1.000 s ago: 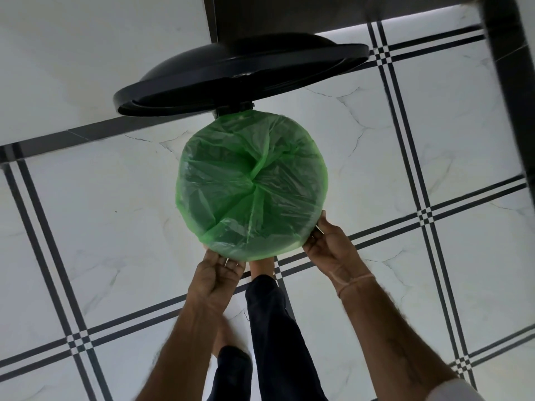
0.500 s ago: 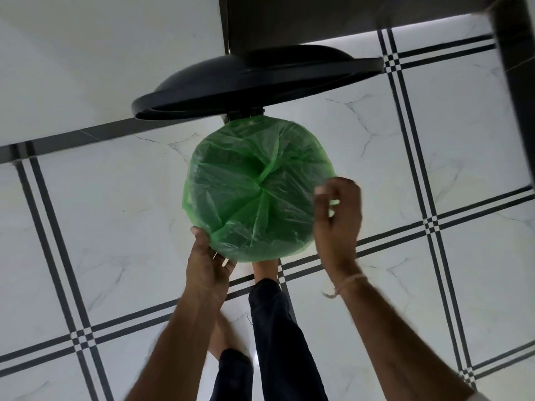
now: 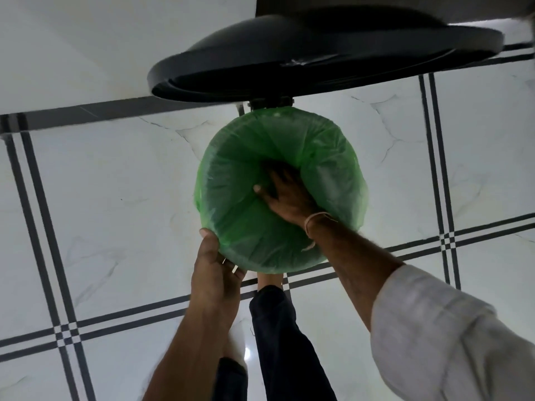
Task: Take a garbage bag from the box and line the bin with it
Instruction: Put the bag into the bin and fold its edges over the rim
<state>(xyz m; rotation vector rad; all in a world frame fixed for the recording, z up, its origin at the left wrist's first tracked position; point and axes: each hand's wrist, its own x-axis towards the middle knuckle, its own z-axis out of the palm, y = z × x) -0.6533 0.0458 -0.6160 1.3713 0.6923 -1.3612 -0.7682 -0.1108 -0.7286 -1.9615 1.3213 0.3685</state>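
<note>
Thin, crinkled green garbage bag (image 3: 246,227) stretched over the round bin (image 3: 351,180) rim on the marble-tiled floor (image 3: 115,198). Left hand (image 3: 215,270) clasps the near rim. Right hand (image 3: 285,195), fingers spread, presses plastic inward. Black domed lid (image 3: 318,53) upright.

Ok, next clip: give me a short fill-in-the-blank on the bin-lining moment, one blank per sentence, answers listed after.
1. The garbage bag stretched over the bin's rim is ____ in colour.
2. The right hand presses down into the ____ of the bag.
3. The left hand grips the bag at the bin's ____.
4. The black lid stands ____ above the bin.

Missing words: green; middle; rim; open
</note>
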